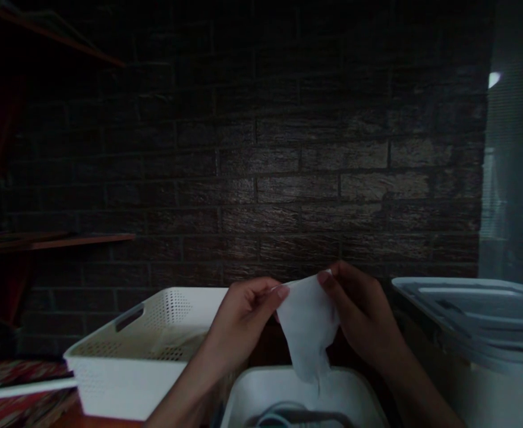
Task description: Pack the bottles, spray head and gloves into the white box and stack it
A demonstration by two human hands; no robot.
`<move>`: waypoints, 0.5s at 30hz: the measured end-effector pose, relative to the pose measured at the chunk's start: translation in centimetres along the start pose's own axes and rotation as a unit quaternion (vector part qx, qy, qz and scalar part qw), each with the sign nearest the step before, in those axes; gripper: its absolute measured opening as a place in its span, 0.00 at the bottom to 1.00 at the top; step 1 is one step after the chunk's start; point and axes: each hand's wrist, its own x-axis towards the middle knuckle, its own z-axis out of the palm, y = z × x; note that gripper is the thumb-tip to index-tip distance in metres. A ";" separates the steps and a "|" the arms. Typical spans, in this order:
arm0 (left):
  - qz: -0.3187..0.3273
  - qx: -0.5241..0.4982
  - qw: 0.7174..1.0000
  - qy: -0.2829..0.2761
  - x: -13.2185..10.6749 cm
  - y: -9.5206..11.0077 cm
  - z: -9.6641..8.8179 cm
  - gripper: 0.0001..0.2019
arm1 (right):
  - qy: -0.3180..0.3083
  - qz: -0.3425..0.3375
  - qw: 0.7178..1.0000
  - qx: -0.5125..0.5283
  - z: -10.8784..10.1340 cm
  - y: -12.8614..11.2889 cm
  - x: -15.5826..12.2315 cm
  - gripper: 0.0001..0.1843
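A white sock-shaped cloth (308, 318) hangs between my two hands, its top edge stretched taut and its lower end narrowing. My left hand (248, 306) pinches the upper left corner between thumb and fingers. At the upper right corner, my right hand (357, 303) does the same, a little higher. Below the cloth stands a white tub (237, 395), and the cloth's lower tip hangs at its far rim. Inside the tub lie greyish things, one with a curved edge (282, 410); the dim light hides what they are.
To the left sits a white perforated basket (128, 383) with a handle slot. A container with a pale lid (488, 309) stands at right. Shelves (83, 241) jut out at left, above red patterned fabric (21, 374). A dark brick wall (279, 160) rises behind everything.
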 end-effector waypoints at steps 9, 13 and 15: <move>0.075 0.033 0.995 0.057 -1.0 1.4 0.0 0.18 | 0.070 0.031 0.984 0.160 -0.2 -1.1 -0.9 0.20; 0.091 0.049 0.994 0.045 -0.9 1.2 0.4 0.19 | -0.015 0.069 0.985 0.156 0.1 -1.5 -0.9 0.21; 0.094 0.061 0.993 0.024 -1.0 1.1 0.5 0.19 | -0.051 0.094 0.983 0.151 0.2 -1.5 -1.1 0.22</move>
